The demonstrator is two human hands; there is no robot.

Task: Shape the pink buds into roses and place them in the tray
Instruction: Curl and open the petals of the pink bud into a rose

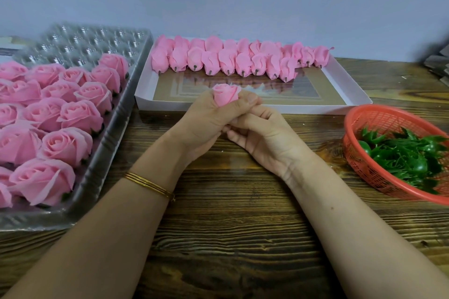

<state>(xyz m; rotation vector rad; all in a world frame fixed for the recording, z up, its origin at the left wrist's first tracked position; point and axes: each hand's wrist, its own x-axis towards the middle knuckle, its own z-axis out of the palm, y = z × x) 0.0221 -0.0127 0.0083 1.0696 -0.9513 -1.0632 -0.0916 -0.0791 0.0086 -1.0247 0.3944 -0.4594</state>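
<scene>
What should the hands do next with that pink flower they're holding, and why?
Probably spread the outer petals of the bud outward. Gripped by the left hand with the right hand curled beneath, it looks tightly closed, unlike the opened roses in the tray, so it seems not ready to place.

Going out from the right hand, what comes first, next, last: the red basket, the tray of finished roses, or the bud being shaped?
1. The bud, just above the right hand, in the grip of the left hand.
2. The red basket, to the right.
3. The tray of roses, far left.
</scene>
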